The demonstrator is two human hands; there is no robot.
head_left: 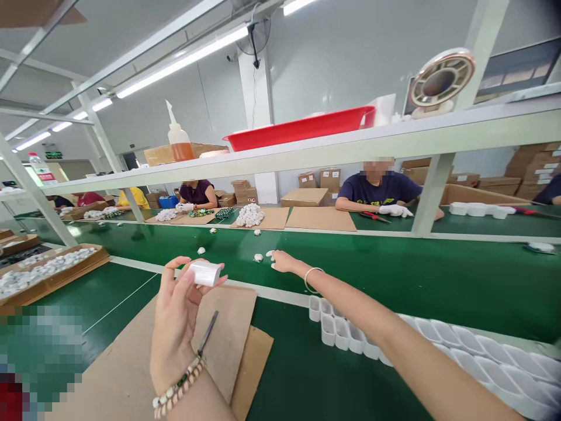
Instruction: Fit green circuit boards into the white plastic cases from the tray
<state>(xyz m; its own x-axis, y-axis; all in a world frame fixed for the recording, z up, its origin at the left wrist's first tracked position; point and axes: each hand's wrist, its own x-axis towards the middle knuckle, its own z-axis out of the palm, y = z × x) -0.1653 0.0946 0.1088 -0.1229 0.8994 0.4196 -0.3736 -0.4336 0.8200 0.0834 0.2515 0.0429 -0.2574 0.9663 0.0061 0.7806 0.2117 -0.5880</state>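
My left hand (173,318) is raised over the cardboard sheet, its thumb and fingers pinching a small white plastic cup (205,273) that lies sideways. My right hand (284,262) reaches out over the green conveyor belt (372,263), with white covers on its fingertips. Its fingers are stretched apart and hold nothing that I can see. Just left of them, a small white part (258,257) with a dark base sits on the belt, apart from the fingertips. Similar parts lie farther off, such as one white piece (201,251) beyond my left hand.
Rows of white cups (350,336) stand beneath my right forearm. A dark slim tool (208,330) rests on the cardboard sheet (225,304). At left is a cardboard tray (100,257) of white parts. Across the belt, a gloved co-worker (377,190) sits. A shelf (307,149) crosses overhead.
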